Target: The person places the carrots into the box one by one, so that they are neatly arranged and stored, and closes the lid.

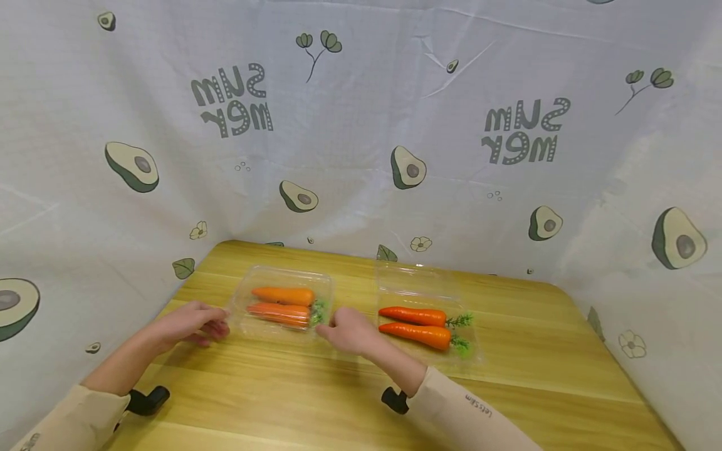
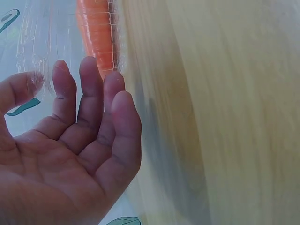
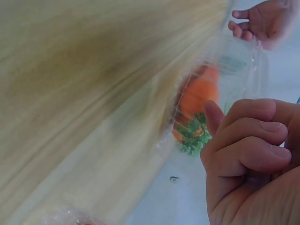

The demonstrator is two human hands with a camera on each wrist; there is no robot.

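A clear plastic clamshell box (image 1: pixel 284 274) lies on the left half of the table. Inside it are two orange carrots (image 1: pixel 282 295) with green leafy tops (image 1: pixel 318 311) at the right end; plastic covers them. My left hand (image 1: pixel 194 322) is at the box's left front corner, fingers loosely bent; thumb and index finger (image 2: pixel 64 86) stand apart beside the clear edge. My right hand (image 1: pixel 351 330) is at the right front corner. One finger (image 3: pixel 213 117) stretches towards the box by the leaves, while the others curl into the palm. Whether that fingertip touches the rim is unclear.
A second clear clamshell box (image 1: pixel 417 280), its lid folded back, lies to the right with two carrots (image 1: pixel 416 334) in it. My right forearm passes in front of it. The wooden table (image 1: pixel 271 401) is bounded by a printed curtain (image 1: pixel 350 125) at the back and sides.
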